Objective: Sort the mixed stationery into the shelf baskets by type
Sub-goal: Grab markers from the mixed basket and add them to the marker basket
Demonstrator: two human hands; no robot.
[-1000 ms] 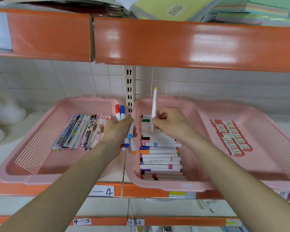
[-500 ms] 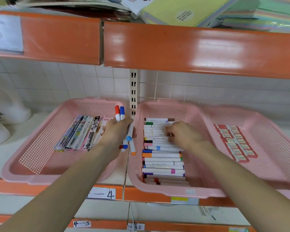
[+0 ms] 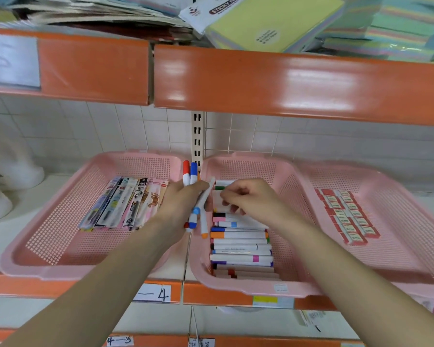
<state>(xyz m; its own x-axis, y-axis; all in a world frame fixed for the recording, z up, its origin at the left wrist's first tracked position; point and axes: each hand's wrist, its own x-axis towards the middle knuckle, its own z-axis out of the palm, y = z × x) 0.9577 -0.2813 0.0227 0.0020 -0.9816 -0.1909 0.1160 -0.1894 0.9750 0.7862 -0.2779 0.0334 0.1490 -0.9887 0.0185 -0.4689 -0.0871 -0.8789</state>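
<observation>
Head view: white shelf against a tiled wall. Left hand grips a marker bundle. Right hand, fingers curled, is over the middle basket; whether it holds anything cannot be told. Left basket: packaged pens. Middle: marker row. Right basket: erasers.

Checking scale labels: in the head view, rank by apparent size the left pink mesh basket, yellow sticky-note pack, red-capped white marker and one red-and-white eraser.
1. left pink mesh basket
2. yellow sticky-note pack, partly cut off by the frame
3. red-capped white marker, partly hidden in the left hand
4. red-and-white eraser
</observation>
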